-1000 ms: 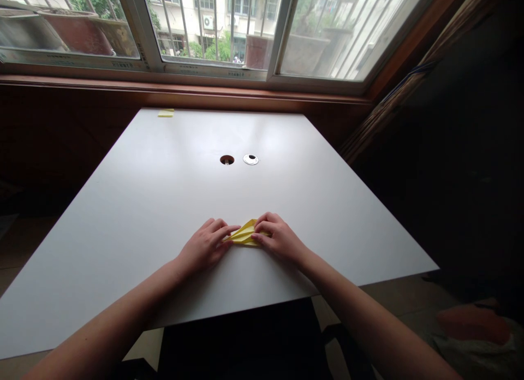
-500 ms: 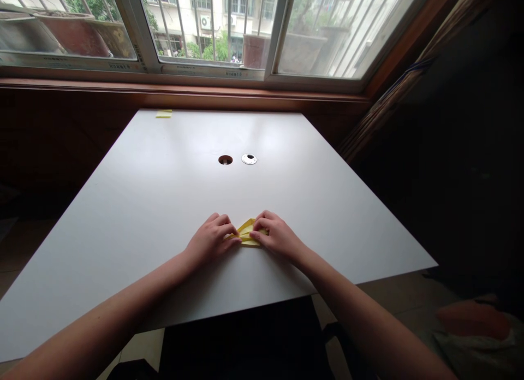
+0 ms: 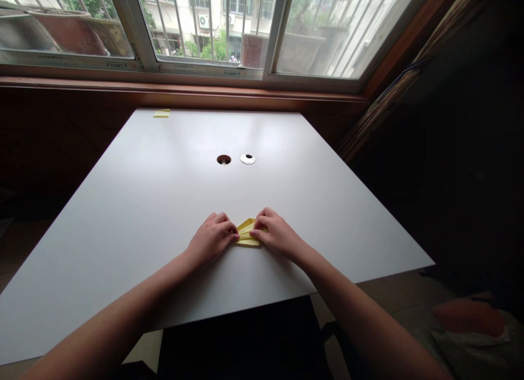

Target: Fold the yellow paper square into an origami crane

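A piece of folded yellow paper [image 3: 247,240] lies on the white table [image 3: 164,178], close to its near edge. Its creased layers show between my two hands, and its side ends are covered by my fingers. My left hand [image 3: 213,235] pinches the paper's left end between thumb and curled fingers. At the right end, my right hand [image 3: 275,232] grips the paper in the same way, its thumb resting on top of a fold.
A small yellow paper pad [image 3: 161,113] lies at the table's far left corner. Beyond the hands are a round hole [image 3: 224,160] and a loose metal-coloured cover [image 3: 248,159]. A window [image 3: 213,30] rises behind the table. A bag [image 3: 470,325] sits at lower right.
My left thumb and fingers have closed in slightly on the paper's left end. The right hand keeps its hold, and the whole view has shifted a little.
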`<state>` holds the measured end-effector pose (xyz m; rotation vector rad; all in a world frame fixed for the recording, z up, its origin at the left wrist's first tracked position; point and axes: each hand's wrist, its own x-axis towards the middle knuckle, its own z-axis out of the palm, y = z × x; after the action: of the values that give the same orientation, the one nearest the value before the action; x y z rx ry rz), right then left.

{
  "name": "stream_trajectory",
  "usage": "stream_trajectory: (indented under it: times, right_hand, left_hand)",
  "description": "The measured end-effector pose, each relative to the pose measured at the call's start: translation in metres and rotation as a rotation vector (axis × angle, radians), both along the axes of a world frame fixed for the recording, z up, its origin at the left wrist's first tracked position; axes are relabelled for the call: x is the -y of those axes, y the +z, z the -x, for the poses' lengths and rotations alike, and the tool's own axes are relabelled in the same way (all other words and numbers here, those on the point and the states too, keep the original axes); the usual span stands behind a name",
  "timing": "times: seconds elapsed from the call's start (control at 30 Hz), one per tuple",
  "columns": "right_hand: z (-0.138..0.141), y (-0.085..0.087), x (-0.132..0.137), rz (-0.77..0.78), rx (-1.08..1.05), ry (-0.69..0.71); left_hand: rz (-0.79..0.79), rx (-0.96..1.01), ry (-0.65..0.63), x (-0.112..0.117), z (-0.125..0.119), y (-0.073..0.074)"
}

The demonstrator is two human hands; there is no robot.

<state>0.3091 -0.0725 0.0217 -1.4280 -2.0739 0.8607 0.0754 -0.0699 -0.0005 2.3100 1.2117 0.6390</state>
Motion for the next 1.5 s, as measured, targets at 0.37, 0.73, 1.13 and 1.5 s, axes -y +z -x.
stream_trajectory:
  times: [0.37,0.73,1.13,1.5]
  right_hand:
    - [0.005,0.001,-0.001,-0.015,0.041,-0.023]
    - [0.001,-0.004,0.001,-0.068,0.022,-0.031]
    - [-0.017,-0.01,0.008,-0.096,-0.139,0.018]
    - [-0.017,-0.011,0.015,-0.184,-0.012,-0.037]
  left_hand:
    - [-0.026,0.031,-0.017,0.003,0.001,0.0]
    - [-0.105,-0.012,-0.028,0.005,0.001,-0.003]
    - [-0.172,-0.162,-0.094,0.007,0.002,-0.003]
    - [-0.355,-0.244,-0.21,0.014,-0.001,0.001]
